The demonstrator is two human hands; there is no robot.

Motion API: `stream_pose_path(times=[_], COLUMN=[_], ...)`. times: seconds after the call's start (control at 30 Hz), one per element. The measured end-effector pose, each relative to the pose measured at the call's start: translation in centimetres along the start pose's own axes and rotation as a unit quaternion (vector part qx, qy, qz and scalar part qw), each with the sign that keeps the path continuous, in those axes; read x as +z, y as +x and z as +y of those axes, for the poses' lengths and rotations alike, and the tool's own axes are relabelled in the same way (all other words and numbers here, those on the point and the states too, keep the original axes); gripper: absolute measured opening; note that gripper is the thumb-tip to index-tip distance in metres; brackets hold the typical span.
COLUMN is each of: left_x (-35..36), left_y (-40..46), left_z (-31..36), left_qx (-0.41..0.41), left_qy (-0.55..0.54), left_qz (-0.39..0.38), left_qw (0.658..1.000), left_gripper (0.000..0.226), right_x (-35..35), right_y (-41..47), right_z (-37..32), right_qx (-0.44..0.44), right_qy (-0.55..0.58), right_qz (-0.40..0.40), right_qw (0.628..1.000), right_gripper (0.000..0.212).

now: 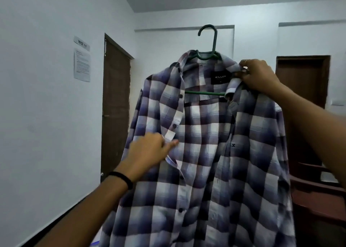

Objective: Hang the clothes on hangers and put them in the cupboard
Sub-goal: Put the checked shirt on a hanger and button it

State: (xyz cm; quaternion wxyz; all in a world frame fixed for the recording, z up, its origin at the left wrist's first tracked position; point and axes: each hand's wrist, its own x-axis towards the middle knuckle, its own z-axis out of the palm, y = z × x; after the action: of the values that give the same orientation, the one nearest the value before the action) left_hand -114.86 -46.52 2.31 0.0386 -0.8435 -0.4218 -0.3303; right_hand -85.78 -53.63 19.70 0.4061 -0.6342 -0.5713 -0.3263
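1. I see a plaid button-up shirt [209, 153] in purple, white and dark checks held up in mid-air at the centre of the head view, draped over a green plastic hanger [208, 46].
2. The hanger's hook stands upright above the collar and hooks onto nothing; its lower bar shows across the open neck, just below a black label reading "KILLER" [220, 77].
3. The right hand [259, 76] grips the shirt's collar and shoulder at the hanger's right end, fingers curled round the fabric (I cannot tell whether they also close on the hanger arm beneath).
4. The left hand [149, 151] meets the button placket at mid-chest; the thumb and fingers pinch the front edge, where a strip of white inner facing is folded outward.
5. A black band [122, 179] circles the left wrist.
6. The shirt front hangs unbuttoned, dark buttons running down the left panel.
7. Behind it: a brown door [116, 106] in the left wall, printed sheets [82, 65] taped beside it under a "WS 11" sign, and dark wooden furniture [318, 190] at right.
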Motion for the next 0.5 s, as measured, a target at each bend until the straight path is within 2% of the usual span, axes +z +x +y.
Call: stream_pose_path(times=[0.1, 0.17, 0.23, 0.3, 0.4, 0.5], left_x=[-4.4, -7.5, -10.0, -12.1, -15.0, -16.9], left_y=[0.5, 0.9, 1.3, 2.3, 3.7, 5.1], left_z=[-0.3, 0.0, 0.6, 1.1, 1.9, 2.0], left_qx=[0.005, 0.028, 0.068, 0.096, 0.095, 0.092], left_qy=[-0.022, -0.028, -0.013, 0.022, 0.066, 0.124], left_qz=[0.207, 0.286, 0.33, 0.347, 0.309, 0.259], left_qw=[0.978, 0.957, 0.941, 0.933, 0.944, 0.954], left_gripper=[0.047, 0.035, 0.033, 0.044, 0.059, 0.053], right_x=[-1.3, -2.3, -3.4, -4.7, -7.1, -10.3], right_y=[-0.3, -0.7, -1.2, -1.6, -2.2, -2.8], right_z=[0.1, 0.0, -0.3, -0.8, -1.7, -3.0], right_qx=[-0.012, -0.028, -0.041, -0.054, -0.074, -0.098], right_qy=[0.032, 0.046, 0.059, 0.067, 0.076, 0.075], right_qz=[0.008, 0.008, 0.004, -0.004, -0.014, -0.024], right_qw=[0.999, 0.998, 0.997, 0.996, 0.994, 0.992], right_gripper=[0.017, 0.017, 0.018, 0.016, 0.016, 0.017])
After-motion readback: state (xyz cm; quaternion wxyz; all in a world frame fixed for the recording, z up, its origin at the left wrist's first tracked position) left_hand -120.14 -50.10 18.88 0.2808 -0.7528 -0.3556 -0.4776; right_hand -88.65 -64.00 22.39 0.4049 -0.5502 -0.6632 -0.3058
